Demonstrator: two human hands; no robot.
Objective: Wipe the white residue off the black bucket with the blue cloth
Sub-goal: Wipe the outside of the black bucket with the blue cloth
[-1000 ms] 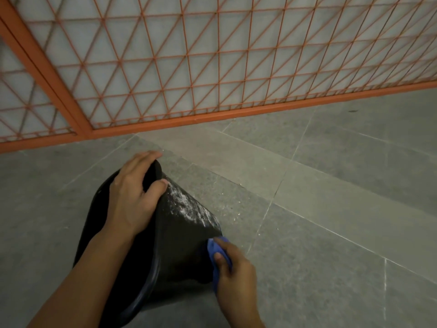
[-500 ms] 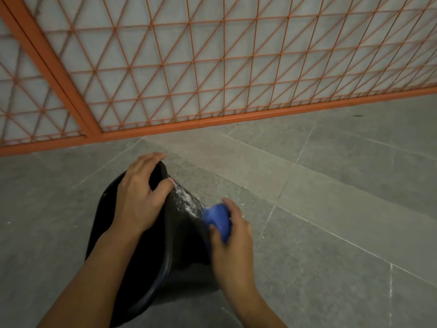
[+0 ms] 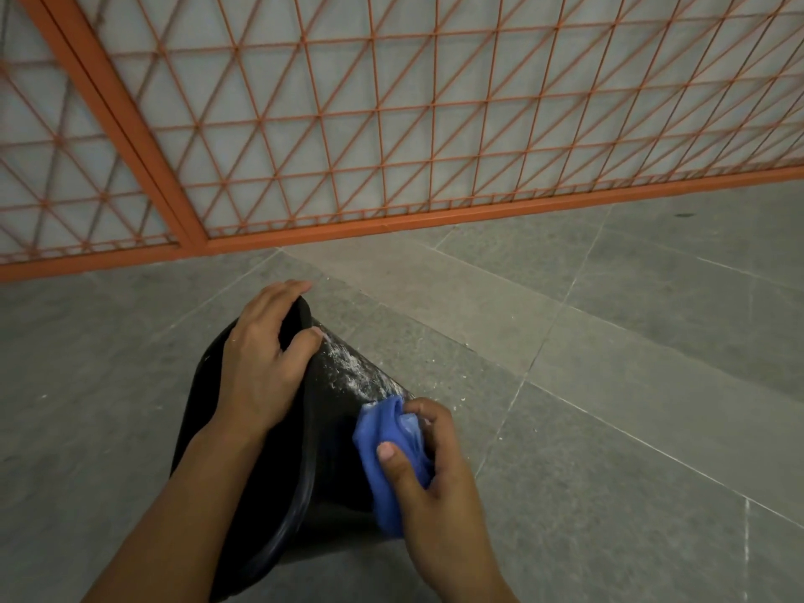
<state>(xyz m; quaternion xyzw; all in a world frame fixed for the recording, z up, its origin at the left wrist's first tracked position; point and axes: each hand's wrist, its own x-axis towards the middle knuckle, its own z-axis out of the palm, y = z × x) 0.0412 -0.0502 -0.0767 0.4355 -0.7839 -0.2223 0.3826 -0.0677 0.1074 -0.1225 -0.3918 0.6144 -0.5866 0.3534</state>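
Note:
The black bucket (image 3: 335, 433) lies tilted on its side on the grey floor, rim towards me. My left hand (image 3: 265, 367) grips the top of its rim, fingers curled over the edge. White residue (image 3: 356, 372) streaks the upper outer wall, running from my left thumb down towards the base. My right hand (image 3: 435, 480) is closed on the bunched blue cloth (image 3: 387, 454) and presses it against the bucket's outer wall near the base, just below the residue.
Grey stone floor tiles (image 3: 609, 385) spread all around, with small white flecks (image 3: 452, 398) scattered right of the bucket. An orange metal lattice fence (image 3: 391, 124) with a bottom rail closes off the far side.
My right hand with the cloth slid up the bucket wall towards the residue, then back down towards the base. The white patch looks smaller than a second ago. My left hand kept its grip.

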